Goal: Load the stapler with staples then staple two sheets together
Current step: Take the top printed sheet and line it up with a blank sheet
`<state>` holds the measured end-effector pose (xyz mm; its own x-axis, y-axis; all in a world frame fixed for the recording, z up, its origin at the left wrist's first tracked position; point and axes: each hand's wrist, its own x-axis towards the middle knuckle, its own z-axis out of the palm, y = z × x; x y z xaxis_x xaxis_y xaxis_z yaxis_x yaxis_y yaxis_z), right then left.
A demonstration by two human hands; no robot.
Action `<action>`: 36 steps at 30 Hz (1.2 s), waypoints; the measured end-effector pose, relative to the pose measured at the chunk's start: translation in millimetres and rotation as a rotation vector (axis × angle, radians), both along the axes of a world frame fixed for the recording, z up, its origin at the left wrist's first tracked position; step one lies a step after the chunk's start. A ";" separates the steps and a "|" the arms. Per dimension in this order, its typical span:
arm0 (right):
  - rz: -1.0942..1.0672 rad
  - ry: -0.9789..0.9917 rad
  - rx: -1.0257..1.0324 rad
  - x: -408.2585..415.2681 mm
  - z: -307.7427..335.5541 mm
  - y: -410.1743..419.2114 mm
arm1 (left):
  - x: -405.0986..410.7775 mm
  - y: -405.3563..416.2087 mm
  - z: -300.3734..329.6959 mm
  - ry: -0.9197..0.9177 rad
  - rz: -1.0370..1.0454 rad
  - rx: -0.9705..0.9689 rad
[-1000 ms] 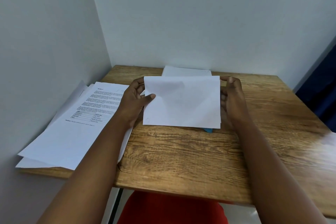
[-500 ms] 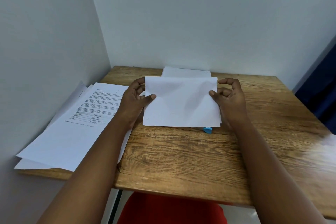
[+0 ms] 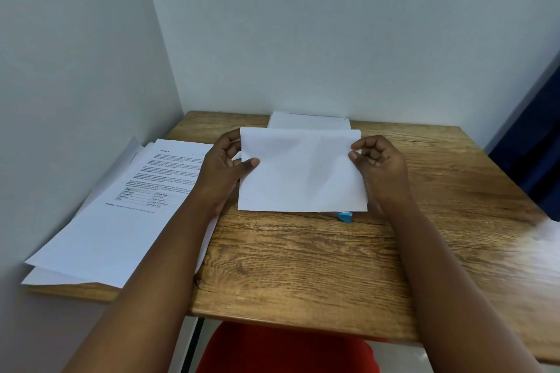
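Both hands: grip white paper sheets (image 3: pixel 300 169) upright at frame centre.
Left hand (image 3: pixel 222 165): thumb clamped across left edge.
Right hand (image 3: pixel 378 165): curled fingertips pinch right edge.

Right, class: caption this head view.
Left hand and right hand hold blank white paper sheets over wooden desk.

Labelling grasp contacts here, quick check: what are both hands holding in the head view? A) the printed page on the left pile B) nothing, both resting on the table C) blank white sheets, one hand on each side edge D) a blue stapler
C: the left hand grips the left edge and the right hand pinches the right edge of the blank sheets, raised over the wooden table.
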<state>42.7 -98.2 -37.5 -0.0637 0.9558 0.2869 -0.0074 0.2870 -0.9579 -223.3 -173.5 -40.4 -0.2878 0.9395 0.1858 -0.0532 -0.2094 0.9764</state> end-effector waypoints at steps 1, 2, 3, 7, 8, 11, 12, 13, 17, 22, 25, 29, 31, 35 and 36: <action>-0.010 0.006 -0.006 0.0 0.3 -0.4 | 0.1 0.3 -0.3 0.004 0.002 0.000; -0.018 0.009 -0.012 -0.1 1.1 -1.2 | 0.0 0.6 -0.6 0.007 0.005 -0.002; -0.026 0.007 -0.013 0.1 1.4 -1.6 | 0.1 0.7 -0.7 0.009 0.008 -0.003; -0.029 -0.006 0.000 0.1 2.6 -3.3 | 0.4 0.8 -0.8 0.012 0.013 0.000; -0.028 -0.004 -0.002 -0.2 2.9 -3.5 | 0.6 0.7 -0.9 0.012 0.015 0.000; -0.040 -0.019 -0.001 0.2 4.0 -4.5 | 1.7 0.5 -0.7 0.012 0.016 0.004; -0.043 -0.024 0.004 0.1 4.5 -5.0 | 1.8 0.5 -0.6 0.014 0.017 0.003; -0.042 -0.024 0.009 0.2 4.5 -5.2 | 1.8 0.4 -0.5 0.014 0.018 0.002; -0.035 -0.014 0.025 1.1 2.7 -4.7 | 2.8 -0.5 0.5 0.016 0.007 0.002; -0.022 -0.022 0.016 1.7 0.6 -4.0 | 4.0 0.4 1.4 0.000 0.004 -0.006; -0.016 -0.008 -0.040 1.9 1.6 -5.4 | 4.8 0.2 1.0 0.023 0.014 -0.016; -0.025 0.052 -0.076 2.3 0.1 -2.2 | 3.5 5.7 7.9 0.012 0.050 -0.057; -0.020 0.056 -0.080 2.3 1.4 -2.2 | 3.8 10.7 24.4 0.157 0.127 -0.083; 0.029 0.065 -0.089 0.7 1.6 -4.0 | 19.3 26.2 75.5 0.697 0.120 -0.016; 0.036 0.053 -0.082 0.1 0.7 -3.4 | 26.8 31.4 87.0 0.755 0.052 -0.027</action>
